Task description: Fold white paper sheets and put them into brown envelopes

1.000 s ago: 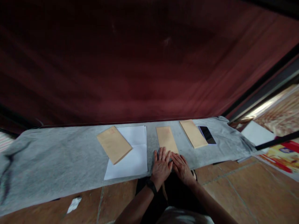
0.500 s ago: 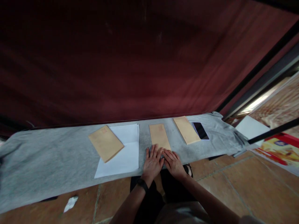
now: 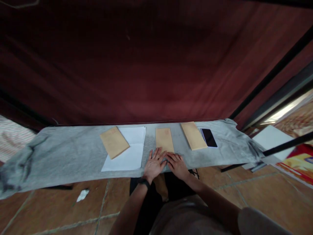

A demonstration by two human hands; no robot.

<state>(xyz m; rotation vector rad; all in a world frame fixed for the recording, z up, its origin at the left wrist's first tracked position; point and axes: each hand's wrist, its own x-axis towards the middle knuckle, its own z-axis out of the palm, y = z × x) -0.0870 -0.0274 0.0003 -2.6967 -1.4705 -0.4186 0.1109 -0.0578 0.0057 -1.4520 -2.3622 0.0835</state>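
Observation:
A brown envelope (image 3: 164, 138) lies flat in front of me, and both hands rest on its near end. My left hand (image 3: 155, 164) is spread flat, fingers stretched over the near left part of it. Beside it, my right hand (image 3: 177, 165) lies flat with fingers extended across the near right part, the two hands almost touching. The envelope's near edge is hidden under them. To the left, several brown envelopes or one thick one (image 3: 114, 142) overlap white paper sheets (image 3: 124, 163). On the right sits another brown envelope stack (image 3: 193, 136) beside a dark-screened phone (image 3: 209, 137).
A grey cloth (image 3: 73, 153) covers the narrow bench. Behind it hangs a dark red curtain (image 3: 146, 81). Black metal bars (image 3: 288, 147) and a red-yellow printed box (image 3: 299, 164) stand at the right. A crumpled white tissue (image 3: 82, 195) lies on the tiled floor.
The view has shifted and tilted slightly. Both hands stay flat on the middle envelope's near end; the other envelopes, paper and phone keep their places.

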